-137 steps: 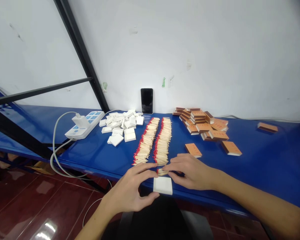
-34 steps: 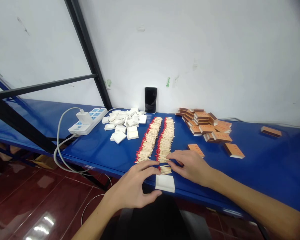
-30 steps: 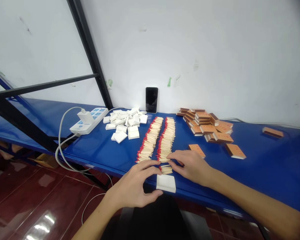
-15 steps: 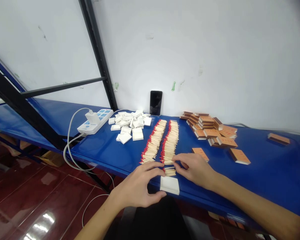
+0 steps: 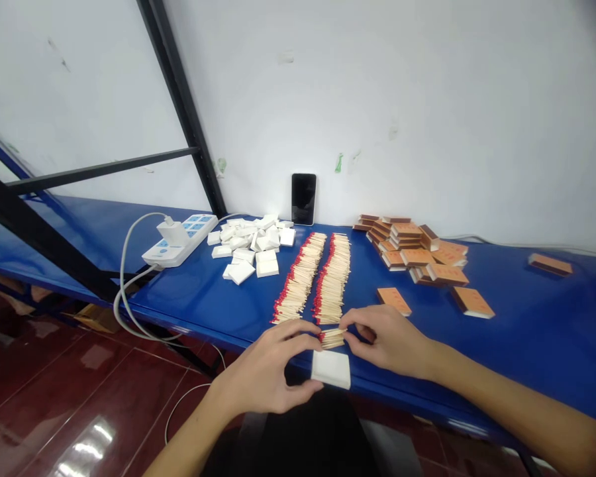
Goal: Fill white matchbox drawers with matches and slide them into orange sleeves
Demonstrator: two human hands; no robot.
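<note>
A small bunch of red-tipped matches (image 5: 332, 338) lies near the front edge of the blue table (image 5: 526, 324). My left hand (image 5: 271, 368) presses its fingertips on the bunch's left end, and its thumb touches a white matchbox tray (image 5: 331, 369) just below. My right hand (image 5: 390, 338) pinches the bunch's right end with thumb and fingers. Behind the bunch run two long rows of matches (image 5: 318, 278), red heads to the left.
A heap of white trays (image 5: 251, 246) and a power strip (image 5: 179, 240) with a plugged charger and cables lie at the left. Orange matchbox sleeves (image 5: 417, 252) are piled at the right, with loose ones nearby. A phone (image 5: 304, 199) leans against the wall. A black metal frame (image 5: 179, 112) stands at the left.
My right hand has drawn back from the near end of the right match row to the small bunch, and now pinches its right end. The left hand has stayed put.
</note>
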